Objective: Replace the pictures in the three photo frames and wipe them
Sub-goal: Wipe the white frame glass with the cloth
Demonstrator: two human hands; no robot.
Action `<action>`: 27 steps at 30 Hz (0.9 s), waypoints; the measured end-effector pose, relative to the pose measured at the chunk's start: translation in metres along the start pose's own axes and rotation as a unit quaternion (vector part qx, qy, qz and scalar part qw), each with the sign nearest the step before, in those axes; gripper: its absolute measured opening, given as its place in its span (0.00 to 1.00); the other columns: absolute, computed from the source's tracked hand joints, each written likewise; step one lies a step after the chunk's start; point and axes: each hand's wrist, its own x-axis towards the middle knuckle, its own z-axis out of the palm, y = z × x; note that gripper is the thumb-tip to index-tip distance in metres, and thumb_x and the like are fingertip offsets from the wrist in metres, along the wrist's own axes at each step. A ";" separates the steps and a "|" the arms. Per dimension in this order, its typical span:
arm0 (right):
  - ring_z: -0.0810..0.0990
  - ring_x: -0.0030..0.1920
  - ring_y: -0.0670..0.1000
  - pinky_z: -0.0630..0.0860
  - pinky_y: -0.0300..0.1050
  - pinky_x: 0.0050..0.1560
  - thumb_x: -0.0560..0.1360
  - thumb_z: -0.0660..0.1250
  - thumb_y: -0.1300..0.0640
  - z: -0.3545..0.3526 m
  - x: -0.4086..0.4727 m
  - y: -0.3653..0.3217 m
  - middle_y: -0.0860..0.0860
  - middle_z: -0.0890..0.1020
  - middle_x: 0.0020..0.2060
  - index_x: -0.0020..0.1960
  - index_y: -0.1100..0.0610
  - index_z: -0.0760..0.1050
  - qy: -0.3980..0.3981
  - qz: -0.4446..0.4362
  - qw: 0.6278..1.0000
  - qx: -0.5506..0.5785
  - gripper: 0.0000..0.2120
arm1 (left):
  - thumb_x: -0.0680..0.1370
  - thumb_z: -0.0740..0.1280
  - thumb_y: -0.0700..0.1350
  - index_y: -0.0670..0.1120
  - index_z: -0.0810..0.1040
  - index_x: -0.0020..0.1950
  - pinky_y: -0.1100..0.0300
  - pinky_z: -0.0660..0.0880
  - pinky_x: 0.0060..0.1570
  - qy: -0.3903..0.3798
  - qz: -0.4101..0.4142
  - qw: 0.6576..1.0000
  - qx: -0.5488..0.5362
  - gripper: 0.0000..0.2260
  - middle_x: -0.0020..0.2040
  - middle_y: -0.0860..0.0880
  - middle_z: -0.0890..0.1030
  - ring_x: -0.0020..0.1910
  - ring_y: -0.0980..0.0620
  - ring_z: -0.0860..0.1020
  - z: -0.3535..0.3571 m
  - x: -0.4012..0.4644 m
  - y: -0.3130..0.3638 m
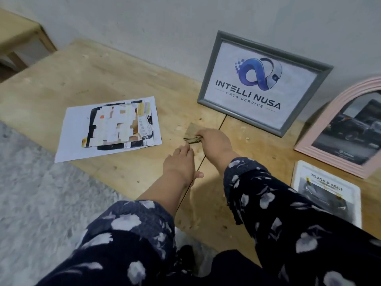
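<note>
A grey photo frame point(266, 48) with a blue logo print leans upright against the wall. To its right a pink arched frame point(321, 133) holds a dark car picture. A white frame point(357, 195) with a car advert lies flat at the right edge. A loose printed sheet point(72, 133) lies on the wooden table point(92, 79) at the left. My right hand point(214, 141) is closed on a folded brownish cloth point(191, 133) in front of the grey frame. Just beside and nearer, my left hand point(179, 162) rests flat on the table, fingers together, holding nothing.
A pale wall point(165, 21) runs right behind the frames. A grey shaggy rug point(31, 193) lies below the table's near edge. A wooden stool or bench point(22, 36) stands at the far left. Crumbs and small chips dot the tabletop.
</note>
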 end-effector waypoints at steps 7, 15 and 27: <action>0.73 0.36 0.50 0.68 0.43 0.35 0.75 0.61 0.56 -0.050 -0.036 0.019 0.48 0.76 0.38 0.44 0.53 0.73 0.113 0.207 0.934 0.268 0.03 | 0.76 0.61 0.61 0.45 0.47 0.79 0.37 0.49 0.72 -0.007 -0.024 0.999 0.048 0.39 0.79 0.48 0.43 0.78 0.46 0.47 -0.013 -0.010 0.020; 0.80 0.51 0.56 0.79 0.49 0.49 0.75 0.60 0.61 -0.093 -0.121 0.107 0.56 0.81 0.54 0.58 0.56 0.75 0.174 0.393 0.721 0.545 0.13 | 0.79 0.52 0.64 0.48 0.47 0.79 0.38 0.41 0.73 0.031 0.184 0.982 -0.029 0.34 0.79 0.51 0.41 0.78 0.51 0.40 0.038 -0.039 0.124; 0.81 0.47 0.56 0.78 0.50 0.48 0.76 0.63 0.58 -0.103 -0.179 0.187 0.52 0.84 0.45 0.51 0.52 0.81 0.261 0.315 0.885 0.224 0.09 | 0.69 0.44 0.77 0.47 0.42 0.79 0.37 0.36 0.72 0.149 0.247 0.957 0.019 0.48 0.80 0.51 0.43 0.77 0.54 0.39 0.103 -0.067 0.176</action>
